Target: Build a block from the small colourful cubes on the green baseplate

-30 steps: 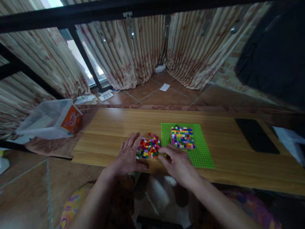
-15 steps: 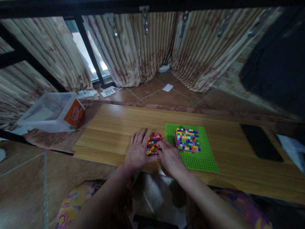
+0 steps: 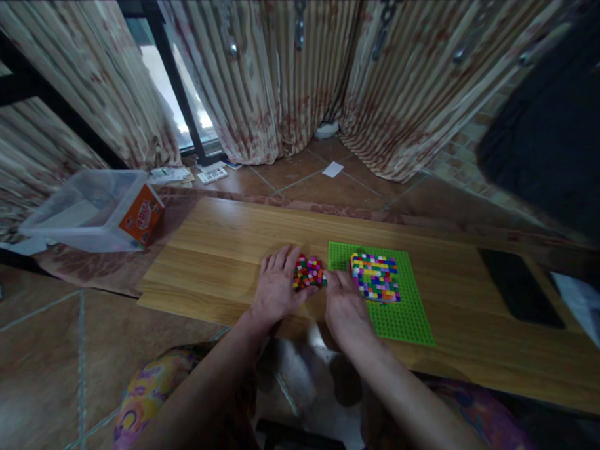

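Note:
A small heap of loose coloured bricks (image 3: 308, 272) lies on the wooden table (image 3: 215, 261). My left hand (image 3: 275, 290) rests flat on the table against the heap's left side, fingers stretched out. My right hand (image 3: 343, 308) lies palm down at the heap's right side, fingers pointing at the bricks. Just right of the heap, a green baseplate (image 3: 400, 314) carries a square block of many-coloured bricks (image 3: 375, 277).
A black phone (image 3: 520, 288) lies on the table at the right, with white paper (image 3: 580, 304) beyond it. A clear plastic box (image 3: 91, 208) with an orange label stands off the table's left end. Curtains hang behind; a tiled floor lies below.
Both hands have pushed inward, squeezing the spread bricks into a tighter heap. The view has tilted down and shifted slightly.

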The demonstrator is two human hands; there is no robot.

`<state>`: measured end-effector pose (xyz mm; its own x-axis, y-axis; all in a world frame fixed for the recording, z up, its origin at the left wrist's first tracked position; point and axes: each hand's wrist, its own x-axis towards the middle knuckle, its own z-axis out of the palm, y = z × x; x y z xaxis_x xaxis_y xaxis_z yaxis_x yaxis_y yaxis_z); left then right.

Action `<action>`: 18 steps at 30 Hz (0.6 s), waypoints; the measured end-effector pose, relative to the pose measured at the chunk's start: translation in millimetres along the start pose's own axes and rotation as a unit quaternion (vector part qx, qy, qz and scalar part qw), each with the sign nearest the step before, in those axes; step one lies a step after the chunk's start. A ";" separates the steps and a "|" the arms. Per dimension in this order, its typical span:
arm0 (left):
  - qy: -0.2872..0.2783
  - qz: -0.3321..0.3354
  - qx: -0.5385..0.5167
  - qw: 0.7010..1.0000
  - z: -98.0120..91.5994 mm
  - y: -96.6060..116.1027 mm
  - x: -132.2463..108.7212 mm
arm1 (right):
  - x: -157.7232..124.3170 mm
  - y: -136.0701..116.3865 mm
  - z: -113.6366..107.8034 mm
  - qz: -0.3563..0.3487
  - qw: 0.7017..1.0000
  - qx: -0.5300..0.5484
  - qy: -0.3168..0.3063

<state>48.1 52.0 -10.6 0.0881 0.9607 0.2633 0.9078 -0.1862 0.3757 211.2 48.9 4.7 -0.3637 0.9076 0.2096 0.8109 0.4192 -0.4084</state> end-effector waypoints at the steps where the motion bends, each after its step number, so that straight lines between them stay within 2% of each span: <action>1: 0.000 -0.001 0.003 1.000 -0.2 1.1 0.5 | 0.2 -0.7 2.0 0.003 1.000 -0.009 -0.002; 10: -0.023 0.024 0.016 0.999 -3.4 9.4 8.0 | 5.3 -7.6 8.9 0.000 0.998 -0.059 -0.016; 18: -0.041 0.032 0.019 0.998 -7.6 9.7 11.0 | 5.1 -9.1 7.8 -0.001 0.998 -0.060 0.000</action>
<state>54.8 59.2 2.7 0.1786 0.9608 0.2123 0.9140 -0.2418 0.3257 198.4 49.8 2.6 -0.3656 0.9069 0.2094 0.8593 0.4153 -0.2984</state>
